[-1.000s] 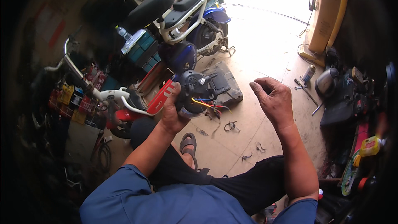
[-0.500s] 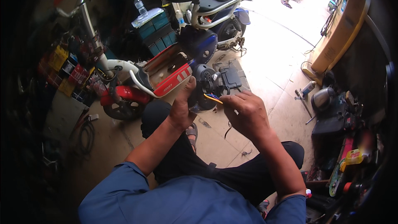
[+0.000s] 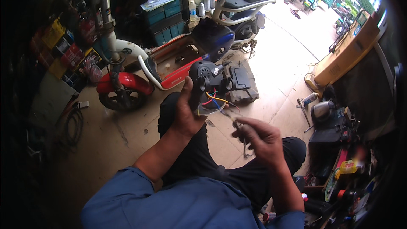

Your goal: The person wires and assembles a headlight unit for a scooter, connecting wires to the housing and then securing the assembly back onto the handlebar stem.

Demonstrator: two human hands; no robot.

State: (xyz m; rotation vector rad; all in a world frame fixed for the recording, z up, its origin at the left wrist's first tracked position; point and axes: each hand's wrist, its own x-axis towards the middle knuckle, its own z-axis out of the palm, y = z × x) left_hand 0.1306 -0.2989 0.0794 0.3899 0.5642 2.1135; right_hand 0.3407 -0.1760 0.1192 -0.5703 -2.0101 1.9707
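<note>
My left hand (image 3: 187, 112) is closed round the side of a black headlight housing (image 3: 204, 75), its thumb up along the edge. The housing has a round vented back and a clear lens (image 3: 211, 108) at its lower end. Red, blue and yellow wires (image 3: 215, 97) come out of its middle and run toward my right hand (image 3: 260, 138). That hand, lower and to the right, pinches the far ends of the wires, somewhat blurred. A dark cable end (image 3: 245, 149) dangles beneath its fingers.
A red and white electric scooter (image 3: 178, 75) stands ahead on the left. Behind the housing a black plastic case (image 3: 241, 78) lies on the tiled floor. Teal boxes (image 3: 164, 17) are stacked at the back. Tools and a cardboard box (image 3: 349, 53) line the right side.
My right hand has moved down and right, drawing the wires out from the housing. The housing's back and lens now show more plainly in my left hand. The view has shifted.
</note>
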